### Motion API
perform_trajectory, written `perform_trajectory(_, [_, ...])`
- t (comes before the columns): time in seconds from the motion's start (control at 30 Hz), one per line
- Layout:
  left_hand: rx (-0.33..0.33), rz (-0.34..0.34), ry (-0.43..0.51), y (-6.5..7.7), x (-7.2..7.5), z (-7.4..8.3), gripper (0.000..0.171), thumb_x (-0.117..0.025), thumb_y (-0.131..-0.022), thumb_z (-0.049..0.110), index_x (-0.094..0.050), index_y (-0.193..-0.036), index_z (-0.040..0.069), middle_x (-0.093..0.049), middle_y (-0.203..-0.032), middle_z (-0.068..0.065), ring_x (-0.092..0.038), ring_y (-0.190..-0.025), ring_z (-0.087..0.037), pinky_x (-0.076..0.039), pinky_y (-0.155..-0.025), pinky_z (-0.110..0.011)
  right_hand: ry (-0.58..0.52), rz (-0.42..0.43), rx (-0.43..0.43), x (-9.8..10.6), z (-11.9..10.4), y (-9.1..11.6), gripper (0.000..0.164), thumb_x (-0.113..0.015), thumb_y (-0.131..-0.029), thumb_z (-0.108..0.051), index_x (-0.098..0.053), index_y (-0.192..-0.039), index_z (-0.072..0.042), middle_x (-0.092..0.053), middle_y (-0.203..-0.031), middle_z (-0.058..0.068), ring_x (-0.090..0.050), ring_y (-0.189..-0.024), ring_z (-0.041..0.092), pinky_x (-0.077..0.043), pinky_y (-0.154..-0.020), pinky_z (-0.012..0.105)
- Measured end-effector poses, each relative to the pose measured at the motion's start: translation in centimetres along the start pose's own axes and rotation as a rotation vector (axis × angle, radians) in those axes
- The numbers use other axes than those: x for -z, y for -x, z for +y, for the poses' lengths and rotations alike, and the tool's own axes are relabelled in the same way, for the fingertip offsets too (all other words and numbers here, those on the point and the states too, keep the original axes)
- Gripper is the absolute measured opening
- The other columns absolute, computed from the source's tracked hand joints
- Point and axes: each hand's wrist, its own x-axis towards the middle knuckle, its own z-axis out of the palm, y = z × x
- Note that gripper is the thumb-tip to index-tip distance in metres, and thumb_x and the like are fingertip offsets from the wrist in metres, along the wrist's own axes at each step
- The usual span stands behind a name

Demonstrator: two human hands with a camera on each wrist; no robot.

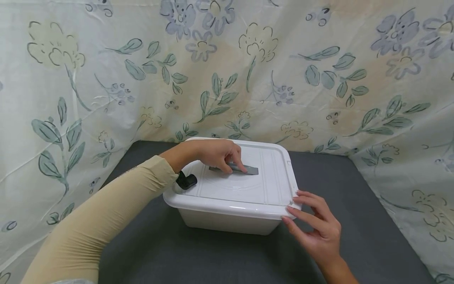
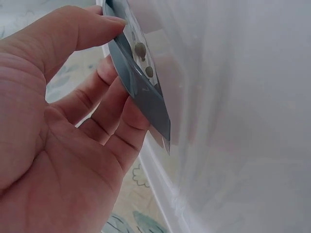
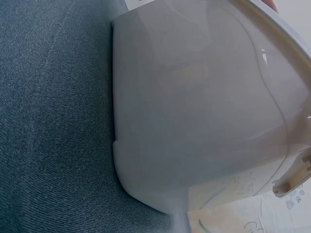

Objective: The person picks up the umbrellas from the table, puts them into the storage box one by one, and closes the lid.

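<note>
A white plastic box [image 1: 230,221] stands under its white lid [image 1: 273,177]. On the lid lies a flat grey strip [image 1: 252,170], pinched between the thumb and fingers of my left hand [image 1: 220,153]. Seen from the left wrist, the strip [image 2: 148,104] looks bent, thin and glossy, with a pale area marked by roundish brown spots; its kind is unclear. My right hand [image 1: 319,227] touches the rim at the near right corner, its fingers spread and fairly straight. Most of that hand is outside the right wrist view, where the box wall [image 3: 194,97] fills the middle.
Dark grey cloth [image 1: 340,185] covers the surface beneath the box. A floral curtain [image 1: 227,71] hangs behind and along both sides. A black piece [image 1: 186,181] sits at my left wrist, just over the lid's left part.
</note>
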Motion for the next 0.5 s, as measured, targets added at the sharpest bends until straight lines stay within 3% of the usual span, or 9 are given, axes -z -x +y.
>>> perform_trajectory(0.27, [0.029, 0.038, -0.001, -0.4, 0.2, -0.4, 0.036, -0.075, -0.092, 0.007, -0.077, -0.123, 0.024, -0.066, -0.108, 0.0, -0.052, -0.084, -0.015, -0.045, -0.076, -0.025, -0.007, -0.015, -0.006, 0.6, 1.2, -0.1, 0.024, -0.087, -0.081, -0.01, -0.078, -0.088, 0.01, -0.069, -0.107, 0.027, -0.063, -0.117, 0.034, -0.051, -0.108, 0.028])
perform_trajectory(0.5, [0.062, 0.108, 0.002, 0.3, 0.9, -0.7, 0.034, -0.075, -0.092, 0.011, -0.077, -0.123, 0.025, -0.068, -0.11, 0.001, -0.06, -0.094, -0.016, -0.053, -0.08, -0.028, 0.001, -0.032, -0.021, 1.2, 2.3, -0.3, 0.025, -0.088, -0.081, -0.013, -0.078, -0.089, 0.008, -0.069, -0.107, 0.026, -0.063, -0.118, 0.033, -0.051, -0.108, 0.026])
